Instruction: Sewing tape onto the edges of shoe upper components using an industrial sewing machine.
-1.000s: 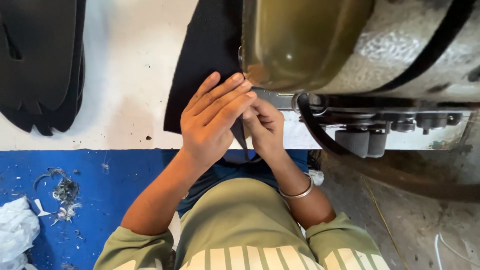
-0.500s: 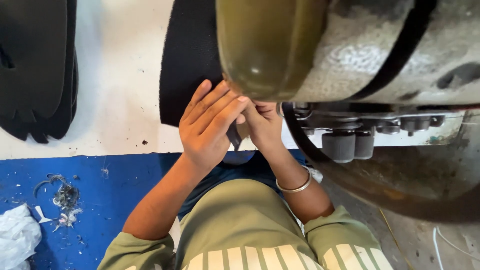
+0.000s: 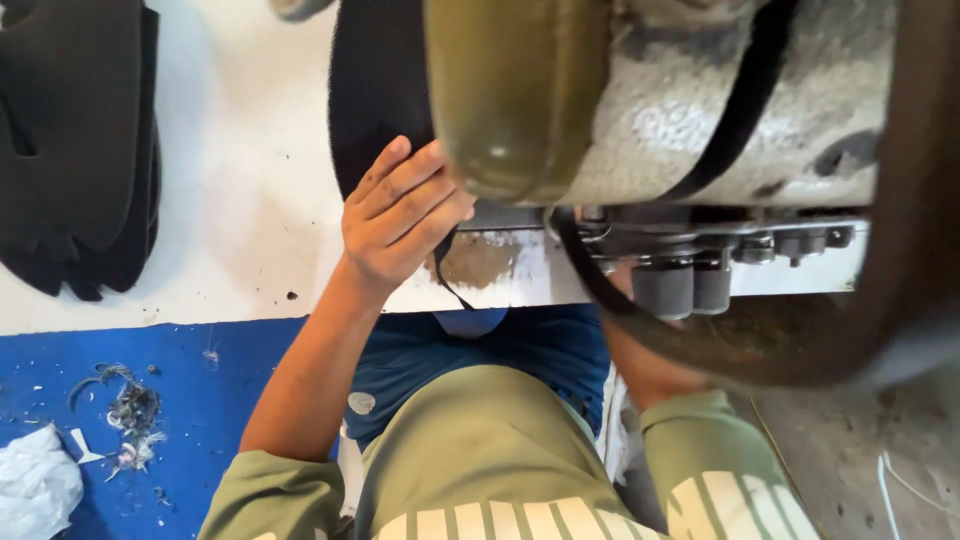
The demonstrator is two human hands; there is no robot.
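The left hand (image 3: 400, 225) lies flat, fingers together and stretched out, pressing a black fabric piece (image 3: 375, 100) onto the white table (image 3: 250, 200) near its front edge, beside the olive sewing machine (image 3: 520, 90). The right hand is hidden behind the machine; its grip cannot be told. A stack of black cut pieces (image 3: 75, 140) sits at the table's left edge. Below, thread scraps (image 3: 125, 415) litter the blue floor (image 3: 180, 400).

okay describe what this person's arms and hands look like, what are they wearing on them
Both arms have short olive-green sleeves, part of a top with pale stripes across the front. The left hand is bare: no glove, ring or watch showing. The right forearm is bare where it shows; the right hand is hidden behind the machine.
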